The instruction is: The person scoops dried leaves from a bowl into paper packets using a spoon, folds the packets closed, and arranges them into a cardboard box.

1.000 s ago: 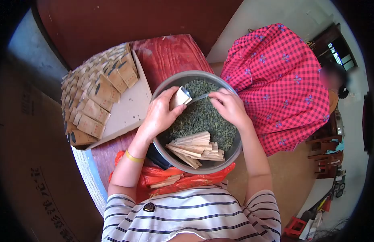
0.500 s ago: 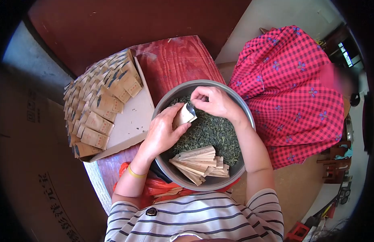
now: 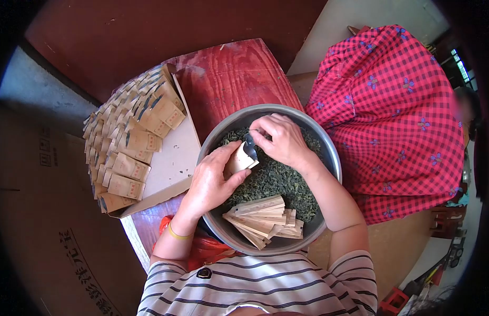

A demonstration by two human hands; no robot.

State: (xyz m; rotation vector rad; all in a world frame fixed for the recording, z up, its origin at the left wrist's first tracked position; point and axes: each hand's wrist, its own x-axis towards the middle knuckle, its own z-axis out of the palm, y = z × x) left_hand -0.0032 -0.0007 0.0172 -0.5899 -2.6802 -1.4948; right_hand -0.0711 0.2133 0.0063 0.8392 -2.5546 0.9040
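Note:
My left hand [image 3: 215,174] is closed around a small pale paper packet [image 3: 239,161], tilted, with its dark-lined mouth open toward the upper right. My right hand [image 3: 281,138] is pinched at that mouth, with thin dark bits of leaf at the fingertips; the fingers hide most of what they hold. Both hands are over a large metal basin [image 3: 335,174] of dark green dried leaves [image 3: 286,181]. A fanned stack of flat paper packets [image 3: 263,217] lies on the leaves at the basin's near side.
A shallow cardboard box [image 3: 173,158] on the left holds many upright filled packets [image 3: 131,142] and some leaf crumbs. Beneath is a red wooden table [image 3: 228,79]. A red checked cloth [image 3: 392,121] on a person bulges close to the basin's right. Red plastic [image 3: 202,250] lies by the basin.
My right fingertips have come down against the packet's mouth, which shows more of its dark lining. The view has shifted slightly. The red checked cloth has moved to the right in view.

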